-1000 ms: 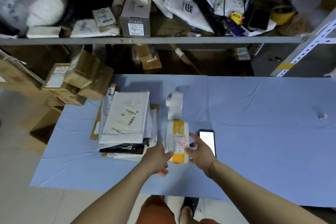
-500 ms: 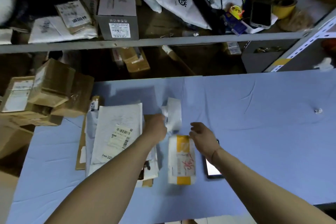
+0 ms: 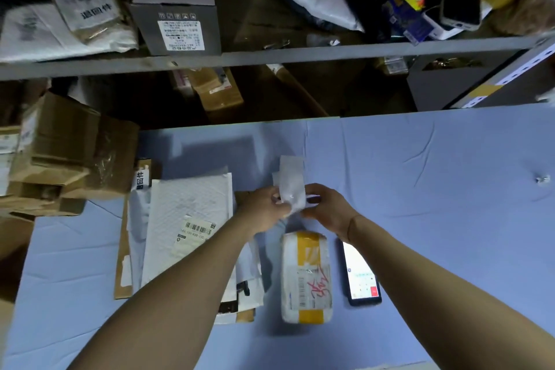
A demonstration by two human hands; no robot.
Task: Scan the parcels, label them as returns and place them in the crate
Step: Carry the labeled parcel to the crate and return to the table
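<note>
A white parcel (image 3: 306,278) with yellow tape bands and red handwriting lies on the blue table (image 3: 435,189), just below my hands. Both hands are raised over it and hold a white strip of labels (image 3: 290,180). My left hand (image 3: 264,207) pinches the strip's lower left edge. My right hand (image 3: 326,207) grips it from the right. A phone (image 3: 360,273) with a lit screen lies right of the parcel. A stack of white mailers (image 3: 186,225) with a barcode label sits to the left, partly under my left forearm.
Brown cardboard boxes (image 3: 69,156) are piled at the table's left edge. A grey metal shelf (image 3: 270,58) behind the table carries a grey box (image 3: 175,6), bags and a second phone (image 3: 461,1). A small white object (image 3: 543,179) lies far right on the cloth.
Both hands left the taped parcel on the table, moved up to the label strip and took hold of it. The camera view tilted closer to the table.
</note>
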